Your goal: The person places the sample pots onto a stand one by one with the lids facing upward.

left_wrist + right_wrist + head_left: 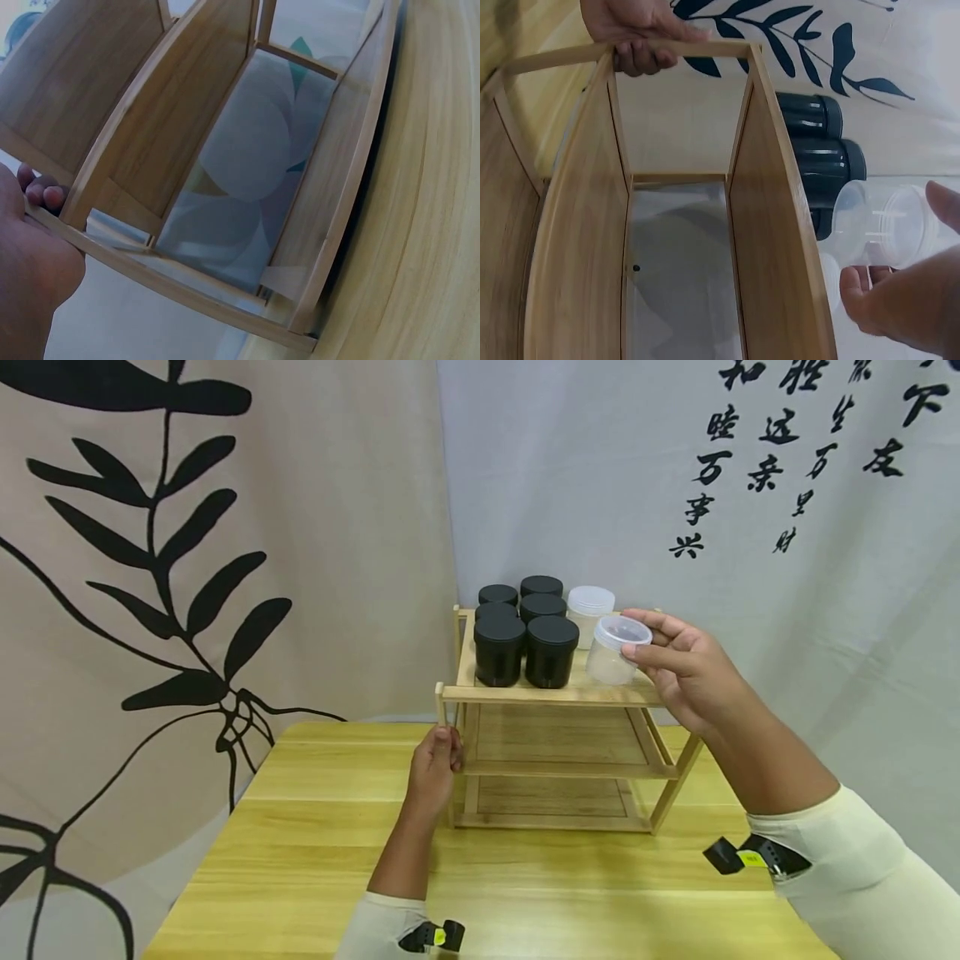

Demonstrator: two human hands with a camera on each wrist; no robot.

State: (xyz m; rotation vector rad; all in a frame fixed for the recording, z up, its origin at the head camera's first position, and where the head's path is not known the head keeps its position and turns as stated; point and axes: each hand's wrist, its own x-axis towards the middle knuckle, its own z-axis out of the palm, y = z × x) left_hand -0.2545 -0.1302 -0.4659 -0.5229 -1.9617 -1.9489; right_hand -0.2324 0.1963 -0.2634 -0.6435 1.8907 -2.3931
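Observation:
A three-tier wooden rack [570, 695] stands on the table. My left hand [433, 768] grips its left side post below the top shelf; in the left wrist view the fingers curl round that frame. With thumb and fingers, my right hand [690, 672] pinches a clear plastic jar [611, 662] with a translucent lid, upright at the top shelf's right front. Whether its base touches the shelf I cannot tell. Behind it sits another clear jar [591, 603]. To its left, several black lidded jars [552, 652] form two columns.
The middle shelf [555, 735] and the bottom shelf [551, 797] lie beneath the jars. A wood-grain table [315, 860] carries the rack. Behind hang a beige cloth [360, 527] with a black plant print and a pale cloth [570, 468] with black characters.

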